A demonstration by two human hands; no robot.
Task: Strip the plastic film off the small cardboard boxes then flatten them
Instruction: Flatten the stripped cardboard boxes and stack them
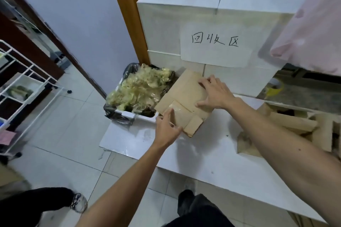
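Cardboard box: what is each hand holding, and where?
The left hand pinches the plastic film at its near end, on the near flap of the cardboard box. The right hand presses flat on the box's far side.

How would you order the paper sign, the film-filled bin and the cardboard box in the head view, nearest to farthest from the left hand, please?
1. Cardboard box, touched by the left hand.
2. Film-filled bin, just beyond, leftward.
3. Paper sign, up on the wall behind.

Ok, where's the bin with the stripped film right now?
Head view, left of centre: the bin stands beside the cardboard box, by the door frame.
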